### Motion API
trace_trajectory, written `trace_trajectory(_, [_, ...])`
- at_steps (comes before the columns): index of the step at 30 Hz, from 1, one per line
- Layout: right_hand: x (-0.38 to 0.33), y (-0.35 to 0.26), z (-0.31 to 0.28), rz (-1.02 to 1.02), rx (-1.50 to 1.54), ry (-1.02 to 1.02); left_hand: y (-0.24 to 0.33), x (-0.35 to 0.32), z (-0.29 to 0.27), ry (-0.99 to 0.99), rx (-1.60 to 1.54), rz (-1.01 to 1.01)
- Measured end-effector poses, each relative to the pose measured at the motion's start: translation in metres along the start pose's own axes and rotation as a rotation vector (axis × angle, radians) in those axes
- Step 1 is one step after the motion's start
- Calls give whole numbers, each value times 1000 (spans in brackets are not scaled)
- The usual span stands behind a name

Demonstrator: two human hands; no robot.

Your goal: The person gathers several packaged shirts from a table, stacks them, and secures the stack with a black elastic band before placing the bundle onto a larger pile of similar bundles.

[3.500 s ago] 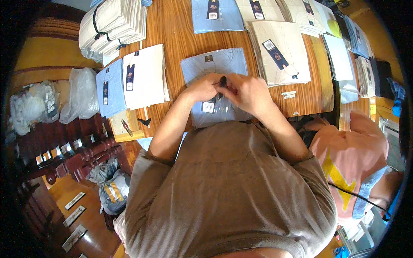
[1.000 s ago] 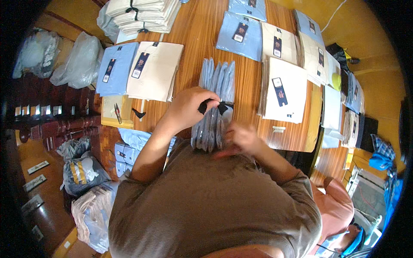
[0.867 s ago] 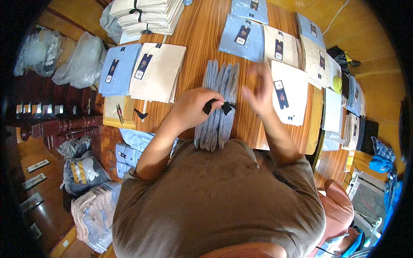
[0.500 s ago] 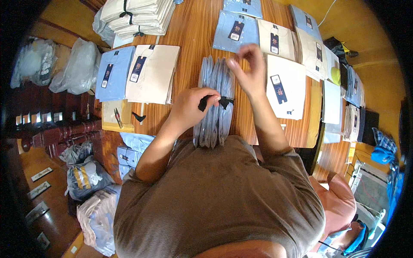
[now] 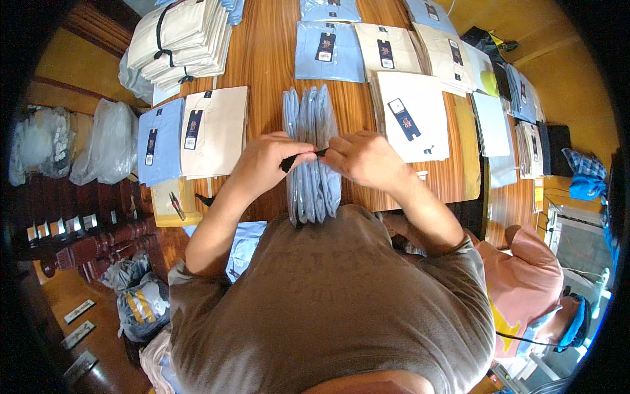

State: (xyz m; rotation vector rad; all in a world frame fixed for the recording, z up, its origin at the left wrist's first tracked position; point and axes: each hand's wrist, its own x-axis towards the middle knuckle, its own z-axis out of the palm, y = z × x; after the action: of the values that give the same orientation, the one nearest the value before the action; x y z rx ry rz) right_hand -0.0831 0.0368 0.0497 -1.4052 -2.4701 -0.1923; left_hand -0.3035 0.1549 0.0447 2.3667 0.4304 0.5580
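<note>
A bundle of blue folded garments in clear plastic (image 5: 314,194) stands on edge on the table, close against my body. A black cloth strip (image 5: 287,163) crosses the middle of the bundle. My left hand (image 5: 259,164) pinches the strip, thumb and fingers together, over the bundle's left side. On the other side, my right hand (image 5: 367,159) is closed with its fingertips on the strip too, close to the left fingertips. The fingers cover most of the strip where they meet.
Tagged blue garments (image 5: 159,148) and cream garments (image 5: 216,134) lie at left, with small snips (image 5: 177,205) nearby. A tied cream stack (image 5: 190,43) is at far left. A white tagged pile (image 5: 413,118) lies right. Another person in pink (image 5: 525,282) is at lower right.
My right hand has come down from above the bundle and closed on the black strip beside my left hand. The whole view has shifted slightly.
</note>
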Motion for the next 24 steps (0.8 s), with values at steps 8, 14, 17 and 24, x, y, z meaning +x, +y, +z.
trace_trajectory(8, [-20, 25, -13, -25, -9, -93, -12, -5, -20, 127, 519, 281])
trace_trajectory(14, [-99, 40, 18, 211, 219, -89, -36, -50, -19, 123, 253, -113])
trace_trajectory(17, [-62, 28, 20, 247, 521, 328, -21, -26, 13, 426, -307, -160])
trace_trajectory(24, [-5, -3, 68, 599, 2056, 713, 3, 10, 62, 437, -1607, -114])
